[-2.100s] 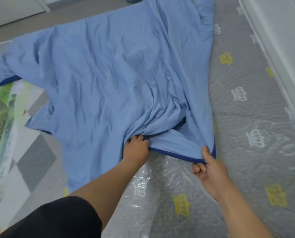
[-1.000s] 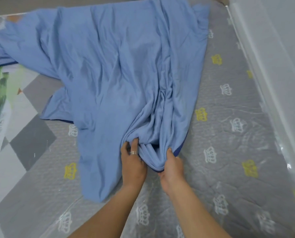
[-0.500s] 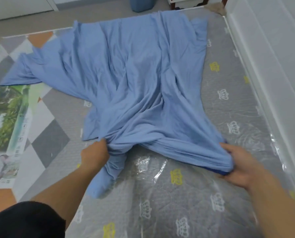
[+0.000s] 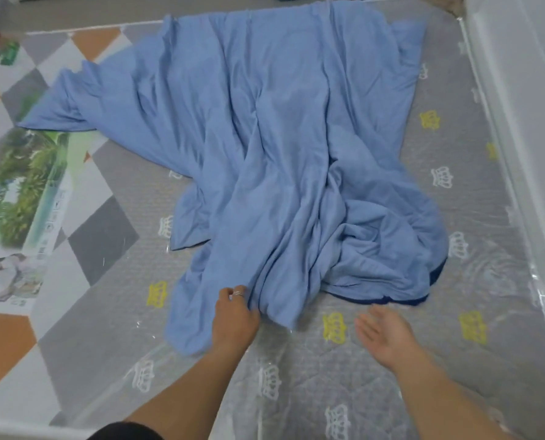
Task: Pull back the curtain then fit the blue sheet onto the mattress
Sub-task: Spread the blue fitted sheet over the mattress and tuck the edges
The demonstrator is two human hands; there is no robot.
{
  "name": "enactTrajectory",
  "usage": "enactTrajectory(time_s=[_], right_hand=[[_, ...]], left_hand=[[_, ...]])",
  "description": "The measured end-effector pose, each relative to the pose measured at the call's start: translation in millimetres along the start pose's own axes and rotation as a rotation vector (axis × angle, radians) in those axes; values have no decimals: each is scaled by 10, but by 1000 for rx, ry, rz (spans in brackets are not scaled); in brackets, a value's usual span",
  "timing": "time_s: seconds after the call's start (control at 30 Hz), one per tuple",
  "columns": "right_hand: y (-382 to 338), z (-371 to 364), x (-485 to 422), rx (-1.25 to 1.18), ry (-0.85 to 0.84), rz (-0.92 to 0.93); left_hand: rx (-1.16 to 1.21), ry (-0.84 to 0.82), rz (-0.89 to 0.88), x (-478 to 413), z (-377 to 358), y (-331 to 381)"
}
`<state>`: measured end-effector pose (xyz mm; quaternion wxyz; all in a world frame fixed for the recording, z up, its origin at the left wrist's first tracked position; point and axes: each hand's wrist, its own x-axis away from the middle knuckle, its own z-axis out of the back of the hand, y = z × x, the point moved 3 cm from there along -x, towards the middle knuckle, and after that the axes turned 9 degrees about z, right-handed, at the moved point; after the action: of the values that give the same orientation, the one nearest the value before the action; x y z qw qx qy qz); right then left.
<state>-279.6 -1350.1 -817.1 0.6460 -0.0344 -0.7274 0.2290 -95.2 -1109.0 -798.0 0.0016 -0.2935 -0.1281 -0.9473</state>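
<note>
Sheet (image 4: pixel 264 147) lies bunched mid-mattress (image 4: pixel 474 354), no corner fitted yet; your left hand (image 4: pixel 234 322) has fingers clamped on a fold, right hand (image 4: pixel 383 336) fingers apart, just off the sheet's near edge.

place: home bedroom | cue: mattress (image 4: pixel 391 369), blue sheet (image 4: pixel 280 147)

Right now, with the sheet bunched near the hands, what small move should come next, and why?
Probably the right hand, open and off the cloth, should take the dark blue hem just ahead of it. The left hand already grips the sheet, which lies crumpled on the mattress, no corner fitted.
</note>
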Motion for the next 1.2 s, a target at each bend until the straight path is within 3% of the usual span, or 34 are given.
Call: enactTrajectory(time_s=[0.17,0.27,0.37,0.5,0.6,0.7,0.8,0.9,0.97,1.03,1.1,1.13,1.2], right_hand=[[497,-265,-486,111,85,-87],[569,-421,-703,-27,107,-112],[636,-786,-922,-170,57,-80],[621,-1184,-1060,-181,-139,-42],[511,-1237,-1108,-230,-149,-29],[454,-1232,-1061,-203,-93,-29],[453,-1127,-1009,-198,24,28],[407,-1118,-921,-302,-15,58],[420,-1126,-898,-415,-21,56],[470,-1099,-826,-504,-44,62],[549,-1082,-744,-598,-42,41],[576,-1098,-694,-642,-63,40],[583,-1161,-579,-700,-127,42]], left_hand=[[3,-2,253,-329,-140,-359],[-194,-112,261,-491,-219,-532],[-164,-129,258,-667,-367,-721],[198,-179,185,-771,-421,-703],[511,-409,159,-639,-246,-572],[1006,-619,209,-641,254,-393],[1295,-564,112,-940,1048,18],[1485,-406,-13,-1373,1780,524],[1646,-453,-57,-1555,2044,807],[1508,-267,-91,-1637,2039,959],[1093,87,-108,-1524,1750,950],[962,155,-132,-1411,1497,901],[753,72,-165,-1185,834,715]])
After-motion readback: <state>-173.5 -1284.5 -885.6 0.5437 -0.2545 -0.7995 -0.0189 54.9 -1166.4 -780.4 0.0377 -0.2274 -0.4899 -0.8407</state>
